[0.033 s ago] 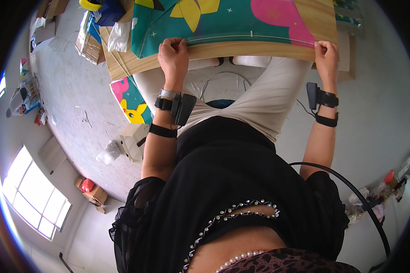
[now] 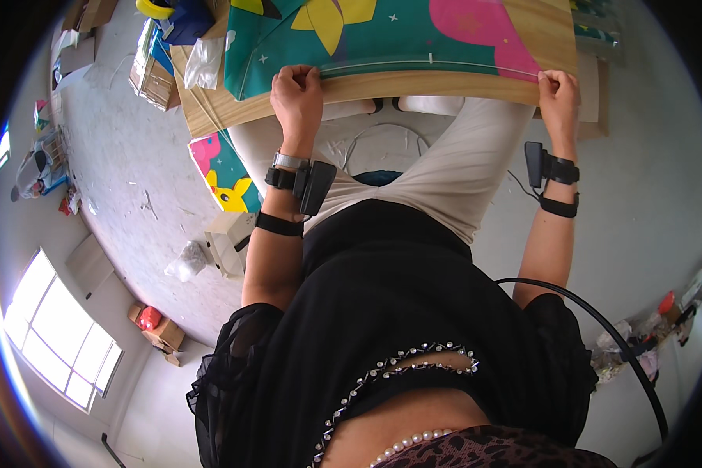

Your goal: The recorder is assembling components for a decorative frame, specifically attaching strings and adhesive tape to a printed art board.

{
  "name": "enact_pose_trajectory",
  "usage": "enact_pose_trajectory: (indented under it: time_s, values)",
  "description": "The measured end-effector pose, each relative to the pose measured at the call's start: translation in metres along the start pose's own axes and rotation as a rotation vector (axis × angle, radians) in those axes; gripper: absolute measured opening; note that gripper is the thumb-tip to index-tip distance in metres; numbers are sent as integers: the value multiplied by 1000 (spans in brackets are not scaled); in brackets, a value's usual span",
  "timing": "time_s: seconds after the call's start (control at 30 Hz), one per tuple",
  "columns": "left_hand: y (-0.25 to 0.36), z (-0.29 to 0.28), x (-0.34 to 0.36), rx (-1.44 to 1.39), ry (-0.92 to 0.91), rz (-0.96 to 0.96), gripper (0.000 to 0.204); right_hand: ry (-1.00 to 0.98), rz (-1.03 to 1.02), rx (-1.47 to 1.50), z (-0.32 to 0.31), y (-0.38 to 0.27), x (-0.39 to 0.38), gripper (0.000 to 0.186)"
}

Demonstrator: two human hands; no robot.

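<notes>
A teal sheet (image 2: 398, 39) printed with yellow and pink shapes lies on a wooden tabletop (image 2: 429, 87); whether it is cloth or plastic I cannot tell. Along its near edge runs a thin white line (image 2: 476, 65), like a cord or seam, with a small white tab (image 2: 431, 58) standing off it. My left hand (image 2: 296, 101) is closed in a pinch on the near edge, left of the middle. At the sheet's near right corner, by the pink patch, my right hand (image 2: 559, 101) pinches the edge too. The fingertips are partly hidden. Between my hands the edge looks nearly straight.
On the table's left sits a clear plastic bag (image 2: 203, 62), near a blue container (image 2: 183, 22) with a yellow ring. Another printed sheet (image 2: 230, 183) hangs below the table's left side. A whitish box (image 2: 228, 246) stands on the floor. A black cable (image 2: 600, 320) curves past my right arm.
</notes>
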State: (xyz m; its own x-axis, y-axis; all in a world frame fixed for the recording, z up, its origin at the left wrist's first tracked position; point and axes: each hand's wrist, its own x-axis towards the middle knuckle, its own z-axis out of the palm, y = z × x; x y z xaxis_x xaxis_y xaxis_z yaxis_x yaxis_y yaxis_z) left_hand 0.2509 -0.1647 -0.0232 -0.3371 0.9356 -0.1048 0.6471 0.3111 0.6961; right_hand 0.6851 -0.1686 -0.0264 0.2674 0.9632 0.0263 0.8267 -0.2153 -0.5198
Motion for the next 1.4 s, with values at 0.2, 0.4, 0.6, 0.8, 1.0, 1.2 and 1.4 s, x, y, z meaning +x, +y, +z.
enact_pose_trajectory:
  time_s: [0.2,0.4,0.6,0.8,1.0,1.2,1.4]
  values:
    - [3,0,-1,29,2,15,16,0,-5,-4,0,-1,0,19]
    - [3,1,-2,25,-3,17,16,19,-12,-29,-3,-4,-1,19]
    - [4,1,-4,32,-7,23,16,28,-34,-30,-2,-1,-1,18]
    - [4,2,-4,40,-6,33,15,43,-46,-27,-2,-3,-2,15]
    - [6,1,-6,63,13,60,15,46,-29,-41,-3,-5,-3,14]
    - [10,2,-9,81,39,93,14,63,-49,-67,-3,-3,-3,16]
    - [8,0,-8,88,30,85,14,61,-60,-68,-3,-3,-3,16]
